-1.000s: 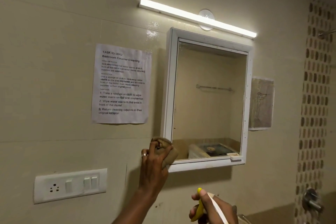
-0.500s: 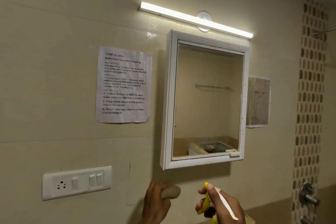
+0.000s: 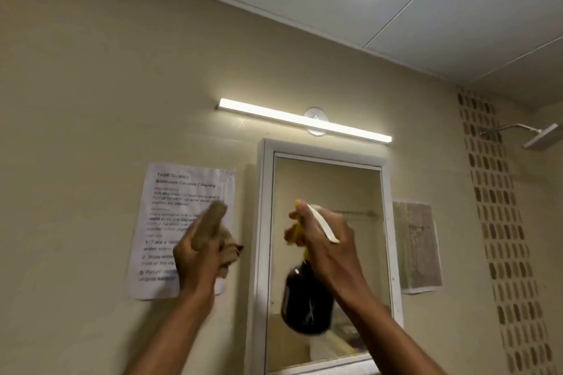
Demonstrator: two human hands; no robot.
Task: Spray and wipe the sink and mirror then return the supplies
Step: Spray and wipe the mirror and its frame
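1. The bottle [image 3: 307, 301] hung in the right hand [image 3: 327, 248], its dark body below the palm and in front of the mirror [image 3: 329, 256]; the fingers [image 3: 294, 216] were curled round the yellow trigger, with the white nozzle end sticking out above the knuckles.
2. The cloth [image 3: 213, 233] sat bunched in the left hand [image 3: 195, 256], clenched by the fingers, one folded end poking up and loose folds hanging on the right side of the fist.
3. The cloth was held in front of the notice [image 3: 158, 231] taped to the wall, left of the mirror frame, and hid part of the print.
4. A lit lamp [image 3: 304, 120] ran above the mirror. A second sheet [image 3: 417, 246] was stuck on the wall to the mirror's right, and a shower head [image 3: 542, 138] jutted out at the far right beside a strip of patterned tiles [image 3: 499, 222].
5. The bottle and right forearm covered the middle and lower right of the mirror.
6. Both arms reached up from the lower edge, hands raised side by side and apart, backs toward the camera; all was motion-blurred.
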